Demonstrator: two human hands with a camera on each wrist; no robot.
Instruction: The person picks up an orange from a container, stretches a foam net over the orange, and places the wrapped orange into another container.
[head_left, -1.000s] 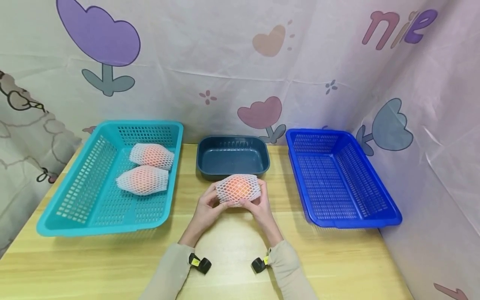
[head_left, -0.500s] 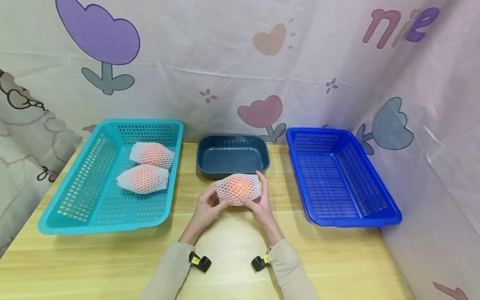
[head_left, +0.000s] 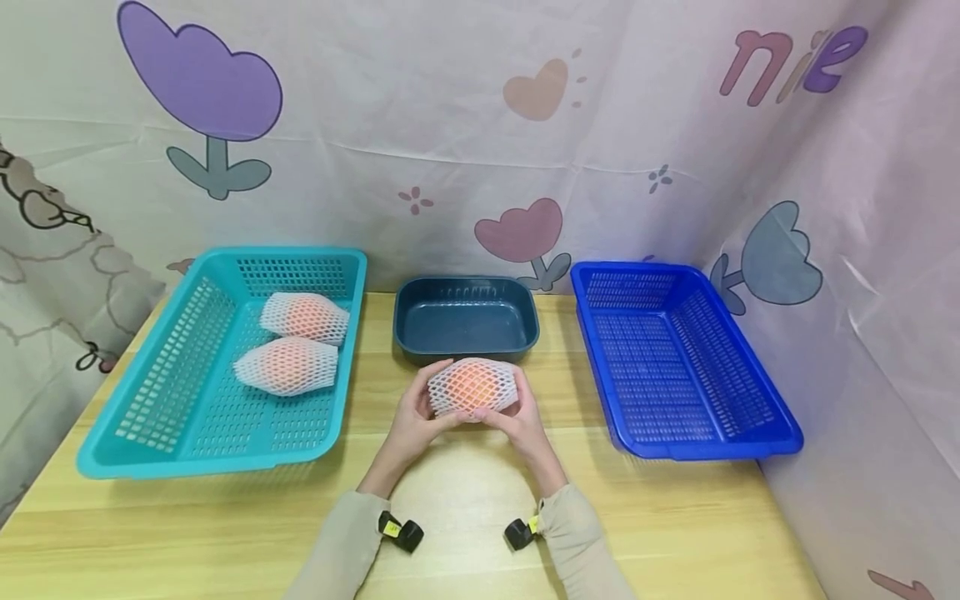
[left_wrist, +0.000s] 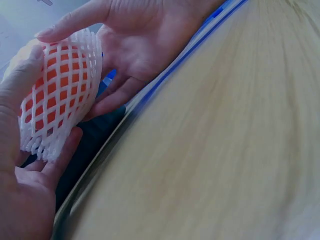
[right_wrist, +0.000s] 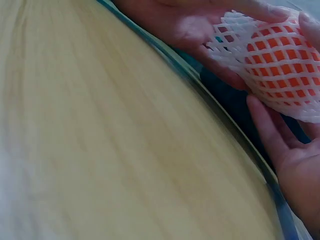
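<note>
A round orange-red fruit [head_left: 474, 390] in a white foam net sleeve is held up between both hands in front of the dark tray. My left hand [head_left: 408, 422] grips its left end, thumb on the near side and fingers round behind. From the right, my right hand [head_left: 527, 421] holds it the same way, the two thumbs almost meeting. In the left wrist view the foam net [left_wrist: 62, 90] fits close round the fruit and bunches at its lower end. The right wrist view shows the fingers [right_wrist: 265, 127] of the right hand underneath it.
At the left stands a turquoise basket [head_left: 217, 471] with two more netted fruits [head_left: 288, 367] inside. A dark blue-green tray [head_left: 465, 346] sits at the back middle, a blue basket [head_left: 675, 450] at the right. A printed cloth [head_left: 337, 100] hangs behind the wooden table [head_left: 465, 542].
Both hands still hold the netted fruit, now slightly lower in view. The right index finger, raised half a second ago, lies back along the fruit; the left fingers show over its top left.
</note>
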